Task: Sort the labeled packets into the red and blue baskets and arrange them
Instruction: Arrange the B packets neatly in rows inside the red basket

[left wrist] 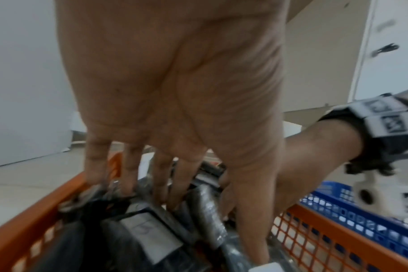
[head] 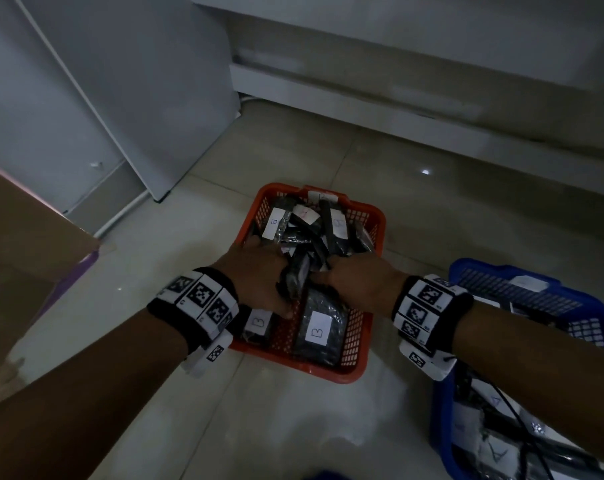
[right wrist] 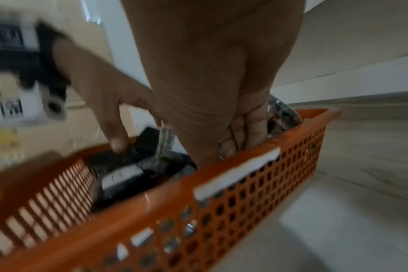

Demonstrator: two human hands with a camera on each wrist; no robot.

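The red basket [head: 357, 341] stands on the floor in the middle, full of black packets [head: 307, 223] with white "B" labels. One labelled packet [head: 319, 329] lies flat at its near end. Both hands are inside it. My left hand [head: 273, 278] reaches down with the fingers [left wrist: 133, 180] on one side and the thumb on the other side of an upright black packet [head: 295, 278], pinching it. My right hand [head: 331, 271] meets the same packet from the right, its fingers [right wrist: 242, 128] curled down into the pile. The blue basket [head: 501, 271] with "A" packets stands at the right.
A cardboard box [head: 23, 254] stands at the left. White cabinet panels [head: 120, 98] and a white furniture base [head: 397, 109] close off the back. Pale floor tiles [head: 276, 427] lie in front of the baskets. The blue basket touches the red one's right side [left wrist: 361, 230].
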